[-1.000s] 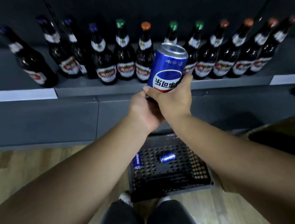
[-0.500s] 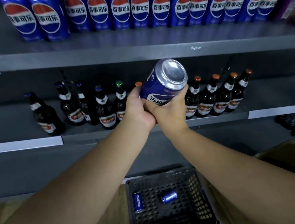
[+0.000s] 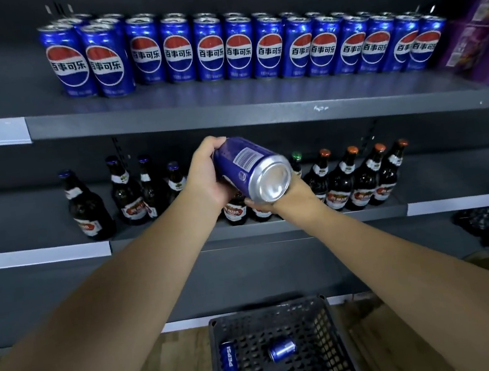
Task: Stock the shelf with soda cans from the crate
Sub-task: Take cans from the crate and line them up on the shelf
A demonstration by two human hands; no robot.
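Dark grey shelving is filling the frame, with an upper shelf (image 3: 228, 110) running across the top and a lower shelf (image 3: 303, 222) crossing the middle. I am counting thirteen shelved cans (image 3: 209, 51) standing upright in the front row on the upper shelf, with more tops showing behind, overlapping too much to count. A purple carton (image 3: 483, 32) is sitting just beside the row's right end, at the upper right of the frame. On the lower shelf, four blue-capped bottles (image 3: 124, 197) are standing left of my hands, one green-capped bottle (image 3: 296, 163) and four orange-capped bottles (image 3: 362, 180) right of them, and at least two more are showing partly behind my hands. At the bottom centre a black crate (image 3: 267, 309) is sitting on the wooden floor, with two cans lying on their sides in it: a left can (image 3: 228, 360) by the left wall and a middle can (image 3: 282, 350). At the centre of the frame I am holding one soda can (image 3: 247, 166), tilted, its silver end facing me, below the upper shelf's edge. My left hand (image 3: 205, 174) is wrapping round its far end, while my right hand (image 3: 288, 201) is cupping the near end from beneath.
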